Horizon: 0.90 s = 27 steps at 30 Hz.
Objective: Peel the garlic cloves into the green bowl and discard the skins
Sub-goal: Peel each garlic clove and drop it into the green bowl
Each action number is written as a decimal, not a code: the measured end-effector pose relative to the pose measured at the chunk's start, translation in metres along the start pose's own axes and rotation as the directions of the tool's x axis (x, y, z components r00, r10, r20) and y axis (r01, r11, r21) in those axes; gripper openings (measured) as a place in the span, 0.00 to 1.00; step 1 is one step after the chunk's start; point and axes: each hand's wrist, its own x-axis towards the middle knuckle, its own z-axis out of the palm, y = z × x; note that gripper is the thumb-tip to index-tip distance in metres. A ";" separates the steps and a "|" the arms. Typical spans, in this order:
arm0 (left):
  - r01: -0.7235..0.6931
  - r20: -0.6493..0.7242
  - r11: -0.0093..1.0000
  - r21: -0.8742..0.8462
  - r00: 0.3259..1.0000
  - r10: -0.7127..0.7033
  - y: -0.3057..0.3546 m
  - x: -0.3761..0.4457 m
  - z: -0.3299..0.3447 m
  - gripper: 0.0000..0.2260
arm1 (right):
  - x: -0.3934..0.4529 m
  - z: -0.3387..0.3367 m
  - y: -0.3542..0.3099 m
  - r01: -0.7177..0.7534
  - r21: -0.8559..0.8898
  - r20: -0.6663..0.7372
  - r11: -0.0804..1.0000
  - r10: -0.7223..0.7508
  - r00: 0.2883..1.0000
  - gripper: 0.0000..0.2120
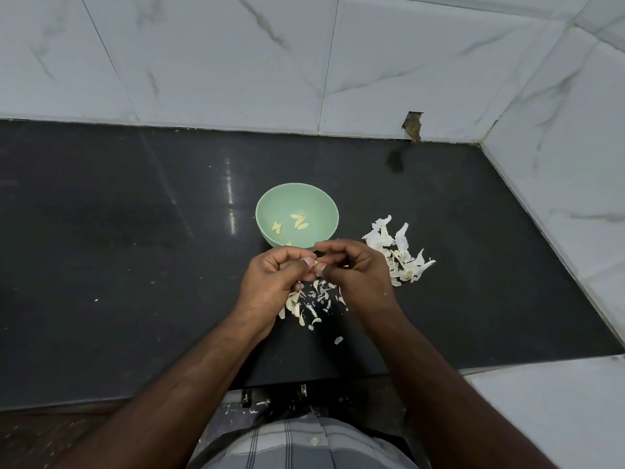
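A pale green bowl point(267, 211) stands on the dark countertop and holds several peeled garlic cloves point(299, 221). Just in front of the bowl my left hand point(270, 282) and my right hand point(358, 275) meet, fingertips pinched together on one small garlic clove point(316, 264), which is mostly hidden by the fingers. Under the hands lies a scatter of cloves and small skin bits point(313, 304). A pile of larger white garlic skins point(399, 255) lies to the right of the bowl.
The black countertop point(135, 265) runs to white marble wall tiles at the back and right. A broken hole in the tile point(412, 125) sits at the back wall. The counter's front edge is near my body, with skin flakes on it.
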 end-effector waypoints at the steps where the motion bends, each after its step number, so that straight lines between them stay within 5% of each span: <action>1: 0.016 0.003 1.000 -0.026 1.000 -0.016 0.000 0.000 0.000 0.03 | 0.000 0.001 0.001 0.009 -0.007 -0.006 1.000 -0.009 1.000 0.17; 27: 0.060 0.014 0.989 -0.132 0.998 -0.059 0.002 0.004 -0.005 0.01 | 0.003 0.005 0.000 0.090 -0.145 -0.047 0.985 -0.098 0.994 0.19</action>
